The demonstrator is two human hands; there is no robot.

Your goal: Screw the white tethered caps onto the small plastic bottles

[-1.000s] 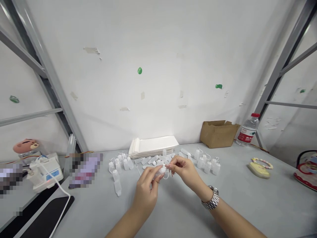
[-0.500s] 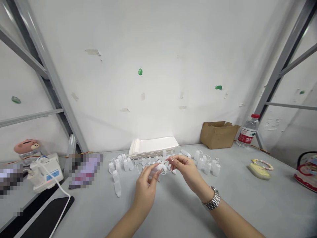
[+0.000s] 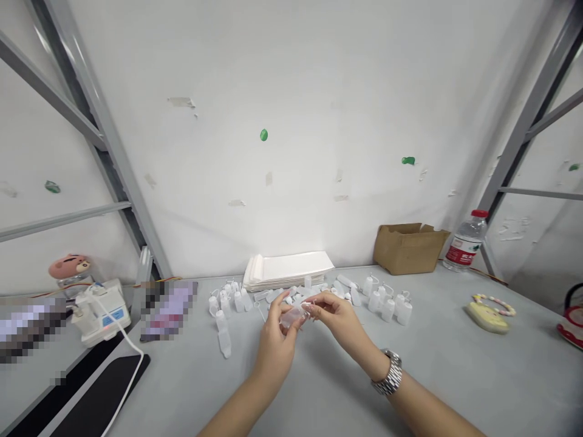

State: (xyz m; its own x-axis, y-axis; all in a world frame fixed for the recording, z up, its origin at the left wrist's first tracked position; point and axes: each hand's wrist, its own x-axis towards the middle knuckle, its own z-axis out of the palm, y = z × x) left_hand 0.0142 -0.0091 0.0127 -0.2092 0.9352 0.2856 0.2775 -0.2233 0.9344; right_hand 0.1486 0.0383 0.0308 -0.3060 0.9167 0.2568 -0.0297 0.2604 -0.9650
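Observation:
My left hand [image 3: 279,340] is wrapped round a small translucent white bottle [image 3: 291,315], which lies tilted between thumb and fingers. The fingertips of my right hand [image 3: 334,312] are pinched at the bottle's top end, on a small white cap that they partly cover. Behind my hands lies a loose pile of similar bottles and parts [image 3: 274,295]. More small bottles stand in a group on the left [image 3: 238,301] and another on the right [image 3: 388,311]. One long clear piece [image 3: 224,343] lies flat at the front left.
White flat sheets [image 3: 291,270] are stacked by the wall. A cardboard box [image 3: 410,250] and a water bottle [image 3: 465,246] stand at the back right, with a yellow object [image 3: 487,317] in front. To the left are a power strip [image 3: 102,312], a cable and a black pad [image 3: 100,400].
My right hand has moved in to the bottle and now touches its top. The bottle has tilted over in my left hand. The whole view has shifted slightly.

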